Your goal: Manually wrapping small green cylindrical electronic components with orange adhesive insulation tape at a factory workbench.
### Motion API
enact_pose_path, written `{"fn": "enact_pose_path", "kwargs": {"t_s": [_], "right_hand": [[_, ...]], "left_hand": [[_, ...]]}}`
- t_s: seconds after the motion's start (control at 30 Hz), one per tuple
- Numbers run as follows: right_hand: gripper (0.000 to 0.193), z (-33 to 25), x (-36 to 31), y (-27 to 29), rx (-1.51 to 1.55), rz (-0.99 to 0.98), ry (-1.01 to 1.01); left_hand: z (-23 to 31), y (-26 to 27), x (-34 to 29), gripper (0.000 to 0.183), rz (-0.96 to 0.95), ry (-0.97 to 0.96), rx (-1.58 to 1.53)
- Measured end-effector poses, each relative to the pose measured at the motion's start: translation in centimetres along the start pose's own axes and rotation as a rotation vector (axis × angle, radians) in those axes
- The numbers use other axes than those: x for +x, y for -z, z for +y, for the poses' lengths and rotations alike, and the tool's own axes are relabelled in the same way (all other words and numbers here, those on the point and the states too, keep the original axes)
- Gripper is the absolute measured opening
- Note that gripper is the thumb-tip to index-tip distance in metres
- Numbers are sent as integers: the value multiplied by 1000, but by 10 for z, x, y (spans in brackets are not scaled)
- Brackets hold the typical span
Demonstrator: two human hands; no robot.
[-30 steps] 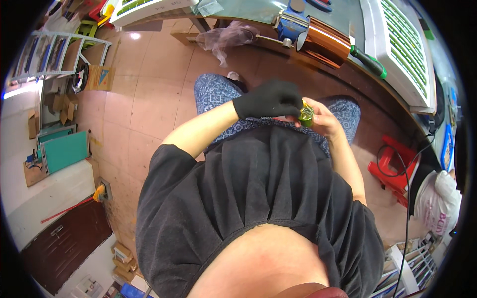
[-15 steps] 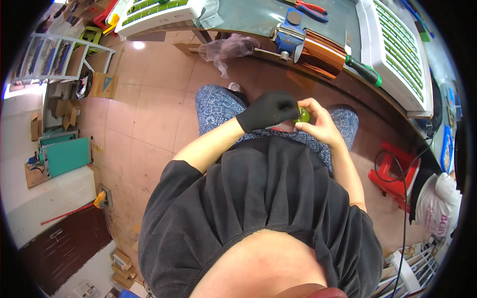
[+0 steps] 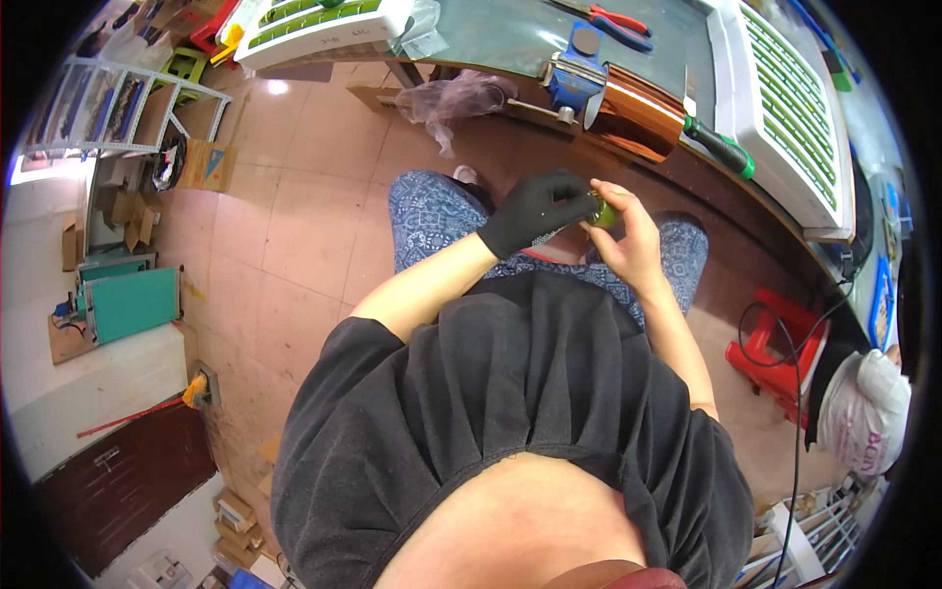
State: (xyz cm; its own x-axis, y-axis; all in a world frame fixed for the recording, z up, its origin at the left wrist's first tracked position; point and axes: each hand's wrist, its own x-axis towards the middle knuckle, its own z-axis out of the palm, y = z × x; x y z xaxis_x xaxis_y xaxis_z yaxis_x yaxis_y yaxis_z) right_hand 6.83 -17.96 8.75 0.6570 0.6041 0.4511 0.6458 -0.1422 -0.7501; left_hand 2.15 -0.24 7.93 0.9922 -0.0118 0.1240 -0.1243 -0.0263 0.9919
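Note:
Over my lap, both hands meet at a small, rounded, glossy green piece [image 3: 605,210]; its exact kind is too small to make out. My right hand [image 3: 633,240], bare, holds it between thumb and fingers. From the other side comes my left hand [image 3: 535,214] in a black glove, thumb and fingertips brought together at the piece's left edge. Whether the glove grips the piece itself or something finer on it is hidden by the fingers.
Ahead, a bench carries a blue vise [image 3: 577,79], a shiny copper-brown cylinder [image 3: 636,113], red-and-blue pliers [image 3: 620,27] and a green-and-black handle [image 3: 719,147]. White trays with green strips [image 3: 800,118] stand there too. A red stool [image 3: 770,348] and hanging cable [image 3: 800,422] are at right.
Both hands have shifted slightly up and to the right with the green piece. My gloved fingers have changed their pose, with a gap now showing between thumb and forefinger.

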Motion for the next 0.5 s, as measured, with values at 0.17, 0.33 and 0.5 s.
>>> {"fn": "enact_pose_path", "kwargs": {"t_s": [0.17,0.33,0.5], "right_hand": [[47,8,-1,-1,-222,20,156],[38,12,-5,1,1270,19,-725],[42,18,-8,6,1104,-108,-779]], "left_hand": [[-4,-12,-7,14,97,52,-178],[-5,-10,-7,14,157,10,-61],[8,-3,-2,16,63,-231,521]]}}
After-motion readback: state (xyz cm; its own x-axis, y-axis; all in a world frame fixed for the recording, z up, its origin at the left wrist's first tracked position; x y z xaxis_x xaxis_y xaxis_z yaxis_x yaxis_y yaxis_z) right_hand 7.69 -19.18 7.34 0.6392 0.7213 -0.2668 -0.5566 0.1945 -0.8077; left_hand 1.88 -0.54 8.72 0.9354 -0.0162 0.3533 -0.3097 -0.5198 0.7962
